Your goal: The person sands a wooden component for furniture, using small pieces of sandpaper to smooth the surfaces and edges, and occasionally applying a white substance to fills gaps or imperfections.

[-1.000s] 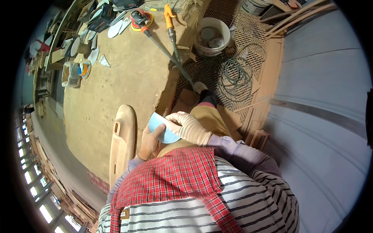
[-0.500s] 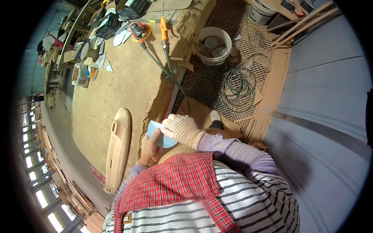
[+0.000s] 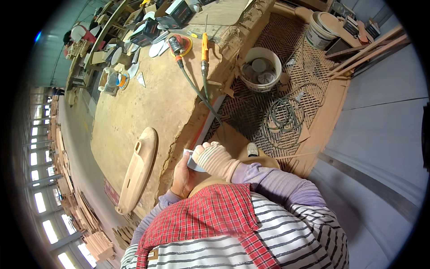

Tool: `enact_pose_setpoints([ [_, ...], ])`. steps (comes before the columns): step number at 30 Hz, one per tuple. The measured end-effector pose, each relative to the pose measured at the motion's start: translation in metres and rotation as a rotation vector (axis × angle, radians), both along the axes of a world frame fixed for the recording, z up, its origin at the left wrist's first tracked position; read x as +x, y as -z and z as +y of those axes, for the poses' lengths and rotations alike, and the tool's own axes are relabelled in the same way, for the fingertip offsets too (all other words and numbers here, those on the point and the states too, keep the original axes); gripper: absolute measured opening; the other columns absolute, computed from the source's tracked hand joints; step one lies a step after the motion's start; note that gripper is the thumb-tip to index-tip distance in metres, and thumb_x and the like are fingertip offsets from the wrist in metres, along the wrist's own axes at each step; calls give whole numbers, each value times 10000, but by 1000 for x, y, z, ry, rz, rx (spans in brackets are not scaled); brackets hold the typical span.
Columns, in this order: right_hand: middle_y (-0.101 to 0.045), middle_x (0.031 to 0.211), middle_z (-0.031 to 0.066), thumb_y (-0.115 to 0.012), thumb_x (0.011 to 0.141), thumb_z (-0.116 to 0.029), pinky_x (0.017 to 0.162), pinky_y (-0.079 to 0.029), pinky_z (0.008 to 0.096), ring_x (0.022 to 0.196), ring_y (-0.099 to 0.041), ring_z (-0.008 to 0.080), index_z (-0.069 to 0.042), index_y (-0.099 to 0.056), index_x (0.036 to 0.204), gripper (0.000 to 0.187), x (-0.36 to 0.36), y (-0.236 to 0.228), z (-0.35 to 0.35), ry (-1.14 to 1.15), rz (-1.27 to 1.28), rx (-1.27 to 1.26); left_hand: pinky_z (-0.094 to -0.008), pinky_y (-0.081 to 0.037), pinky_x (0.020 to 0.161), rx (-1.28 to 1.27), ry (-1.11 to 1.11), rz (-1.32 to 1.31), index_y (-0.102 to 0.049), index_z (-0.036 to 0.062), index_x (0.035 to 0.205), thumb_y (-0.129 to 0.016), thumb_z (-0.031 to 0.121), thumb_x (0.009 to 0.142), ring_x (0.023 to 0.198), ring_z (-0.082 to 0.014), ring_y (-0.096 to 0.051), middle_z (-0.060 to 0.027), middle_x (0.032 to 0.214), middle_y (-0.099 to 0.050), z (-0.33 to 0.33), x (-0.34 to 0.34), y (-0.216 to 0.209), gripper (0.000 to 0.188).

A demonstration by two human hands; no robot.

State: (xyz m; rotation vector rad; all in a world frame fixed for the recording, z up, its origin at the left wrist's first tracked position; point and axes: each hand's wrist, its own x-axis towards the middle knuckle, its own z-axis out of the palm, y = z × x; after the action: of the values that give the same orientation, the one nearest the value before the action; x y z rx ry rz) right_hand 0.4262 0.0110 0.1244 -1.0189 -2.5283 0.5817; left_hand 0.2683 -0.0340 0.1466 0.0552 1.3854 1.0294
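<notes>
A light blue sanding disc (image 3: pixel 196 167) is held between my two hands, close in front of my red checked apron. My left hand (image 3: pixel 182 175) grips its left edge, with the thumb pressed near a pale upper edge. My right hand (image 3: pixel 217 159), in a striped fingerless glove, is closed over the upper right part and covers much of the disc. On the bench to the left lies a long pale wooden piece (image 3: pixel 139 168) with a rounded end and slots, touched by neither hand.
On the workbench (image 3: pixel 134 107) lie a round sander (image 3: pixel 180 45) and an orange air blow gun (image 3: pixel 204 49), their hoses running over the edge. A white bucket (image 3: pixel 262 85) of used discs and a coiled hose (image 3: pixel 284 117) sit on the floor mat. Boxes (image 3: pixel 174 15) stand at the back.
My right hand has closed further over the disc, so less of its blue face shows. The disc looks bent or tilted now. The whole view has shifted, with the bench things appearing farther right.
</notes>
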Motion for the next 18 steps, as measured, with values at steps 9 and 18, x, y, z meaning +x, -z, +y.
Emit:
enact_pose_setpoints([
  [9, -672, 1023, 170, -647, 913, -325, 822, -518, 428, 948, -652, 355, -58, -695, 1075, 316, 5, 6, 24, 75, 508, -883, -355, -538, 844, 239, 166, 279, -576, 12, 1183, -509, 257, 1042, 936, -197, -646, -87, 1063, -656, -6, 1, -7, 290],
  [18, -598, 916, 130, -703, 850, -196, 730, -483, 478, 857, -586, 372, -74, -631, 1032, 231, -10, -24, 17, -293, 375, -70, -246, -545, 728, 132, -53, 198, -630, 52, 1107, -561, 293, 1029, 783, -88, -622, -11, 949, -652, -39, -9, -11, 263],
])
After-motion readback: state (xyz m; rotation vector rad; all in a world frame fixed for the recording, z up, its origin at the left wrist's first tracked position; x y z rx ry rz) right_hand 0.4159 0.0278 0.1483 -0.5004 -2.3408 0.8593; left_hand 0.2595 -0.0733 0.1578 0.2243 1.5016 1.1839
